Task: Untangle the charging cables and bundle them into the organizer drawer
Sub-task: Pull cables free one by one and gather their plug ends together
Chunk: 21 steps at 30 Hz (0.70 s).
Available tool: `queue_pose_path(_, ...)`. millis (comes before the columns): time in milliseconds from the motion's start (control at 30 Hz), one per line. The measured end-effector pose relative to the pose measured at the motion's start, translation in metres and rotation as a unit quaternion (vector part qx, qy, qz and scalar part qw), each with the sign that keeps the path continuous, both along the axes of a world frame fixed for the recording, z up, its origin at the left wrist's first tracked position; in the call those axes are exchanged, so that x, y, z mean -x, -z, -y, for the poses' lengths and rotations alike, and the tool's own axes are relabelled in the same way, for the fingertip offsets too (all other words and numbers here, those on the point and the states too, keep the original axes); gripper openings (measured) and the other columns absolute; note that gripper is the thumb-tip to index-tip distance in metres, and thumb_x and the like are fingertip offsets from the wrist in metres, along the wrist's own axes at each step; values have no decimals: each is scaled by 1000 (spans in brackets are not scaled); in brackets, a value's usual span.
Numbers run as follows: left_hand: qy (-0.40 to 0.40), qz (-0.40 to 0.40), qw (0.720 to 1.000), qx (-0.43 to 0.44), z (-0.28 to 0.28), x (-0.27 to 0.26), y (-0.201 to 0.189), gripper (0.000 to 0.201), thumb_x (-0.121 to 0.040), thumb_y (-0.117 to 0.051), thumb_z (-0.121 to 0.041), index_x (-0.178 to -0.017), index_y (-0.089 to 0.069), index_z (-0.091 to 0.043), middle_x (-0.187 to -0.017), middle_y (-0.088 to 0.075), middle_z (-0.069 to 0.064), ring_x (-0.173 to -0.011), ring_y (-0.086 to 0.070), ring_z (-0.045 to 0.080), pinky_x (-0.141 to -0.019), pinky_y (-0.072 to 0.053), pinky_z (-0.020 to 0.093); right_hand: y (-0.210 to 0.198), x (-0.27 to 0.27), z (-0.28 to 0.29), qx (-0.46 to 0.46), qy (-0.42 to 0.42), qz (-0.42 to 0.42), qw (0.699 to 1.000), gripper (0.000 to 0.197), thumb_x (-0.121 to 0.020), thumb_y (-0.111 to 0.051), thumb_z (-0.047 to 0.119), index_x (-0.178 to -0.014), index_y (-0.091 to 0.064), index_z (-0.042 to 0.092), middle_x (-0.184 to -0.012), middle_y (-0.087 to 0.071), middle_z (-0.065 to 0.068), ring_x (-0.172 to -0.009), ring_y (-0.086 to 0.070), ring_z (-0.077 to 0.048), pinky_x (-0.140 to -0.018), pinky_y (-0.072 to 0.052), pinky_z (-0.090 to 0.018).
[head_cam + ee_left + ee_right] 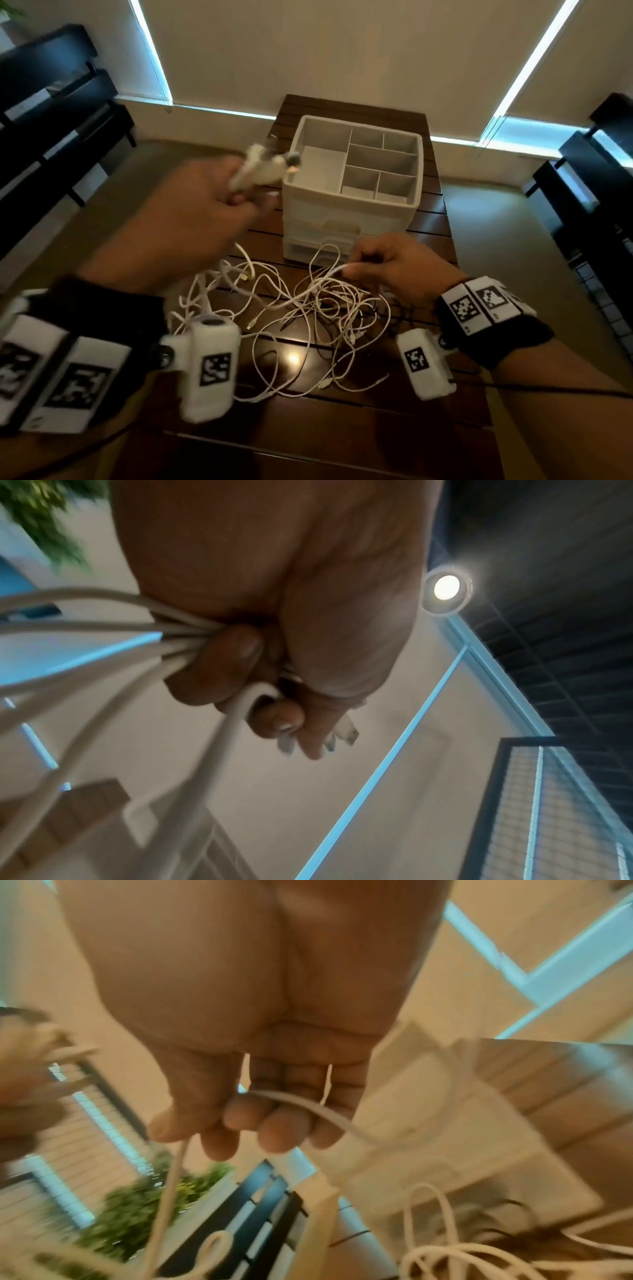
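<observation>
My left hand is raised left of the white organizer and grips a folded bundle of white cable. In the left wrist view the fingers curl round several loops of this cable bundle, with a USB plug poking out by the fingertips. My right hand is low in front of the organizer's drawers and pinches a thin white cable that runs into the tangled pile of cables on the table. The same thin cable crosses the curled fingers.
The organizer has an open top tray with several empty compartments and shut drawers below. It stands on a dark slatted wooden table. Dark benches stand on the left, dark shelving on the right. A few black cables lie in the pile.
</observation>
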<state>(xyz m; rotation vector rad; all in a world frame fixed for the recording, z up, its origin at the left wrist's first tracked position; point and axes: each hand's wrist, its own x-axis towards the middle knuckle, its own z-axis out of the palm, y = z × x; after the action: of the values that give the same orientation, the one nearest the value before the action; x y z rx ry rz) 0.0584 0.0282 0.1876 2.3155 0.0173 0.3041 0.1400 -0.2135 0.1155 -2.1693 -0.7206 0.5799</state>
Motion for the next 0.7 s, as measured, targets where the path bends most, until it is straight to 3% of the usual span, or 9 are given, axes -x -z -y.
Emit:
queue_pose_path(100, 57, -28, 998, 29, 38, -6, 19, 5, -91, -63, -30, -89, -61, -25, -71, -59, -5, -55, -50, -3, -51, -38, 10, -17, 4, -26, -45, -20, 29, 998, 11, -89, -63, 25, -89, -69, 15, -73, -66, 2, -62, -59, -8, -61, -51, -27)
queue_pose_path(200, 44, -31, 989, 139, 42, -9, 36, 7, -93, -61, -21, -92, -60, -27, -73, -61, -5, -60, -54, -2, -55, -43, 14, -8, 0, -27, -74, 15, 23, 997, 15, -92, -60, 24, -86, -65, 11, -76, -66, -15, -63, -60, -22, -62, -54, -38)
queue_pose_path(300, 12, -27, 966, 256, 28, -6, 46, 10, -96, -57, -14, -90, -59, -22, -69, -65, -1, -58, -57, 4, -56, -44, 21, 19, 0, -10, -43, 77, 1, 996, 19, -93, -58, 26, -83, -64, 11, -76, -68, -14, -67, -64, -23, -65, -54, -40)
queue_pose_path(400, -33, -1, 958, 284, 17, -3, 50, 17, -98, -52, -13, -83, -54, -20, -61, -64, -6, -49, -53, -3, -50, -44, 12, 38, 6, 8, -50, 116, -61, 990, 23, -94, -57, 27, -86, -63, 7, -68, -63, -10, -60, -60, -24, -61, -53, -37)
queue_pose_path(467, -93, 21, 949, 300, 5, -5, 49, 20, -98, -53, -17, -79, -53, -21, -56, -62, -9, -51, -53, -2, -52, -46, 17, 44, 8, 21, -35, 114, -83, 989, 20, -94, -57, 26, -85, -65, 10, -66, -61, -6, -59, -58, -19, -57, -50, -30)
queue_pose_path(567, -161, 95, 926, 328, -19, -10, 37, 30, -99, -55, -19, -70, -48, -25, -50, -55, -13, -50, -50, -1, -55, -43, 25, 61, 11, 48, 19, 92, -130, 987, 15, -95, -57, 19, -87, -66, 12, -72, -65, -4, -66, -60, -16, -65, -50, -31)
queue_pose_path(633, -164, 140, 916, 338, -27, -12, 25, 31, -99, -54, -17, -72, -44, -25, -50, -53, -13, -49, -51, -2, -51, -44, 20, 78, 12, 64, 48, 91, -156, 982, 12, -93, -59, 19, -86, -67, 13, -81, -68, -10, -73, -62, -18, -73, -51, -38)
queue_pose_path(700, -164, 174, 913, 332, -31, -12, 17, 28, -100, -52, -19, -75, -42, -25, -54, -53, -10, -49, -52, -1, -47, -44, 14, 94, 13, 76, 100, 81, -141, 982, 12, -92, -60, 22, -84, -66, 15, -82, -67, -9, -72, -61, -13, -72, -50, -35)
